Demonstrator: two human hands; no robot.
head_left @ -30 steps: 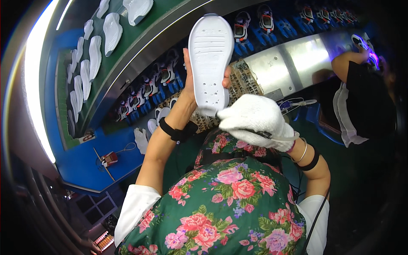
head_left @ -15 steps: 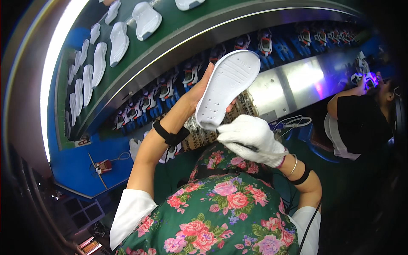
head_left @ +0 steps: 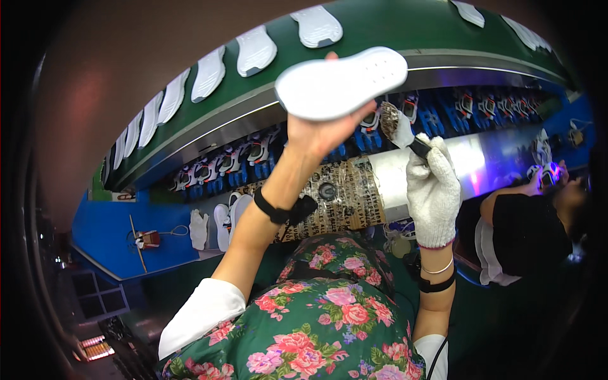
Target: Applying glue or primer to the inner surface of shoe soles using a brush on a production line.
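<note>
My left hand (head_left: 316,134), bare, holds a white shoe sole (head_left: 342,82) up near the edge of the green upper surface. The sole lies nearly level across the palm, its small-holed end to the right; most of the fingers are hidden behind it. My right hand (head_left: 435,183), in a white knitted glove, grips a brush (head_left: 398,126) by its dark handle. The brush's brown bristles point up and left, just below the sole's right end and apart from it. A white coating covers the part between bristles and handle.
More white soles (head_left: 256,50) stand in a row on the green surface (head_left: 354,31). Beneath it, partly assembled shoes (head_left: 258,149) sit on blue holders. A metal surface (head_left: 396,171) has a taped brown covering (head_left: 348,190). A co-worker in black (head_left: 532,228) is at the right.
My left hand has risen and turned the sole from steeply tilted to nearly level. My right hand has moved right and swung upward, bringing the brush head into view. The view has shifted too.
</note>
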